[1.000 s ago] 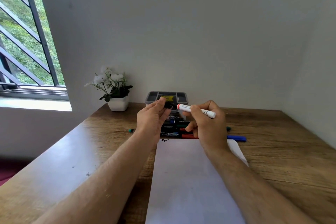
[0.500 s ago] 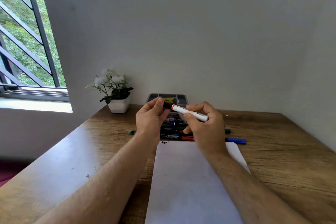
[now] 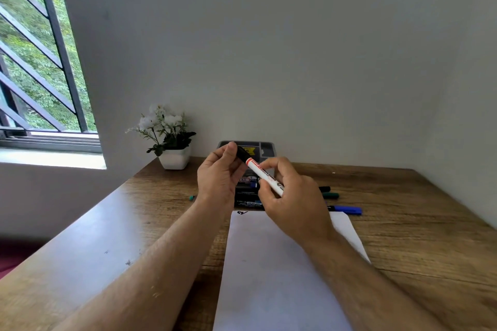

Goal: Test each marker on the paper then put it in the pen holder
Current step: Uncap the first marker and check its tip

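My right hand [image 3: 291,201] grips a white marker [image 3: 265,176] with a red band, held up above the far end of the paper [image 3: 279,271]. My left hand [image 3: 219,176] pinches its black cap [image 3: 242,154], which sits on the marker's tip. A small black scribble [image 3: 242,213] marks the paper's top left corner. Behind my hands stands the grey pen holder [image 3: 267,148] against the wall. Several more markers [image 3: 247,196] lie on the table between holder and paper, partly hidden by my hands.
A blue marker [image 3: 345,209], a green marker [image 3: 330,195] and a black one [image 3: 325,188] lie right of my right hand. A small green cap [image 3: 191,198] lies to the left. A white pot of flowers [image 3: 172,142] stands at the back left of the wooden table [image 3: 419,236].
The cap and the marker, apart a second ago, have come together. Both hands have drawn closer and the marker has tilted more upright.
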`<state>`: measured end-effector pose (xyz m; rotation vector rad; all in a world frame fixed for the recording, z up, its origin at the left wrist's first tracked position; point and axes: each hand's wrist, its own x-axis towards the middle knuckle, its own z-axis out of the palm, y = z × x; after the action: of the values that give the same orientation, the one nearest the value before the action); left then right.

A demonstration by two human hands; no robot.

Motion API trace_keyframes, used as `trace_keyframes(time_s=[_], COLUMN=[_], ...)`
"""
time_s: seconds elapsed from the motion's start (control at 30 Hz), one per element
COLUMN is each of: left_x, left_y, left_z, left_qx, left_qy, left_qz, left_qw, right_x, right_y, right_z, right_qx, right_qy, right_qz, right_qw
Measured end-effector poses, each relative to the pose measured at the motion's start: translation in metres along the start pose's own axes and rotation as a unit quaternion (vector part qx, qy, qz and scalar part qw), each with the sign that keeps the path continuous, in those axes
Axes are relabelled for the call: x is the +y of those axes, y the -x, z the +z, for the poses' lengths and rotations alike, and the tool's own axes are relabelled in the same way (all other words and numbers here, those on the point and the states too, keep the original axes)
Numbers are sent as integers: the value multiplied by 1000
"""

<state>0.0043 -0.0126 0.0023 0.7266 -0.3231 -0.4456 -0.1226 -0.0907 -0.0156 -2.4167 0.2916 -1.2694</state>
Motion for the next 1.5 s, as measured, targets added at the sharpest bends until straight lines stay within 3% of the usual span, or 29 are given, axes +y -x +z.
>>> trace_keyframes(time_s=[0.3,0.9,1.07,1.3,1.5], left_x=[3,1,-10,-15,12], left_y=[2,7,18,18,1], left_z=[-1,0,2,5,13], left_qx=[-3,-21,-93,-81,-35], left_qy=[6,42,-71,-154,-234], left_qz=[-17,-15,-10,62,229], left_qw=[1000,999,993,983,944], right_x=[-3,-2,0,6,7], right_y=[3,3,-2,-3,-5], right_z=[3,10,10,6,4], right_qx=[-21,-35,-32,-41,-24], right_qy=[33,-148,-165,-75,-23], right_qz=[-5,103,137,140,132], right_qw=[999,983,976,986,991])
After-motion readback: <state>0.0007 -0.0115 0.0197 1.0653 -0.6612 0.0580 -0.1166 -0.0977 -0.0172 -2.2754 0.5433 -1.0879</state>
